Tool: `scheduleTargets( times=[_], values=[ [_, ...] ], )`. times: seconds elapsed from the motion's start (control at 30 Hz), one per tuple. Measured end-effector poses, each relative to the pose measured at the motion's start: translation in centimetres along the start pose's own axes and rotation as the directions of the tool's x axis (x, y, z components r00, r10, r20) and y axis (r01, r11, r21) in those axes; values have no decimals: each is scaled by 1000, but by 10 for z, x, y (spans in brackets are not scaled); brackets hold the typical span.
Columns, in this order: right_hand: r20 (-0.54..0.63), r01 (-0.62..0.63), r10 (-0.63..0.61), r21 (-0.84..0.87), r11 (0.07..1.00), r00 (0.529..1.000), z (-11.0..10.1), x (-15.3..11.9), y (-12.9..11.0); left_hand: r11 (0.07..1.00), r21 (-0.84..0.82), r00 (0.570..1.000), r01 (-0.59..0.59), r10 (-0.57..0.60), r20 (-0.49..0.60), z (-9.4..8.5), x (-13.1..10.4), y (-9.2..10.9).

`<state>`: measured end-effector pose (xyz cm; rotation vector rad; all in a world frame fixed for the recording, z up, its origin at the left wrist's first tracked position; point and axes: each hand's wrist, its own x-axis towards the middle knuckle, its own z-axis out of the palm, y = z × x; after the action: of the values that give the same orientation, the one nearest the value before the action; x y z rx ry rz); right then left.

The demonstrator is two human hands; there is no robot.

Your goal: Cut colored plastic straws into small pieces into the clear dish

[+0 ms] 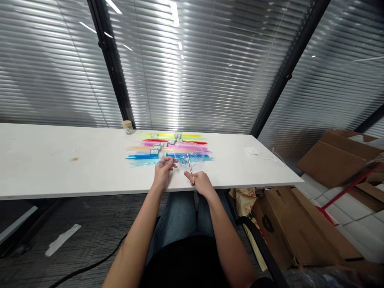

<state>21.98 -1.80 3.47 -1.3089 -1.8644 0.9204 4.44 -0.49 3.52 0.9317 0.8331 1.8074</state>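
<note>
My left hand (165,169) pinches a thin blue strand (173,160) whose tip reaches the left rim of a clear round bowl (201,154). Small blue pieces (186,161) lie in the bowl. Scissors (190,165), slim and metallic, are held in my right hand (200,181), with their blades pointing up over the bowl. Behind and beside the bowl, bundles of coloured strands lie in rows: yellow (192,136), red (150,141) and blue (136,157). Several small labelled rolls (163,155) rest on them.
The white table (75,172) carries a lidded jar (127,127) at the back and a white crumpled piece (251,151) on the right. Cardboard boxes (297,224) and a paper bag (244,202) stand beyond the front edge at right.
</note>
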Motion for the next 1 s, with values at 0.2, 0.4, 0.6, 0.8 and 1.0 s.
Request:
scheduleTargets(
  times=[0.2,0.4,0.6,0.8,1.0],
  values=[
    [-22,-8,8,2,1000,1000,1,1,0,1000,-1,1000,-8,8,-8,-1,0,-1],
    [-40,-13,14,32,999,999,1,0,-1,1000,-1,1000,-12,12,0,-2,1,-2],
    [-11,-8,9,36,999,1000,0,-1,-2,1000,-6,1000,-16,16,10,-1,0,0],
    [-9,-9,9,28,1000,1000,-1,-2,-3,1000,-11,1000,-16,17,17,-1,-1,0],
    [1,-3,3,21,1000,1000,-2,-3,-2,1000,-3,1000,-6,6,21,0,-1,1]
  ],
)
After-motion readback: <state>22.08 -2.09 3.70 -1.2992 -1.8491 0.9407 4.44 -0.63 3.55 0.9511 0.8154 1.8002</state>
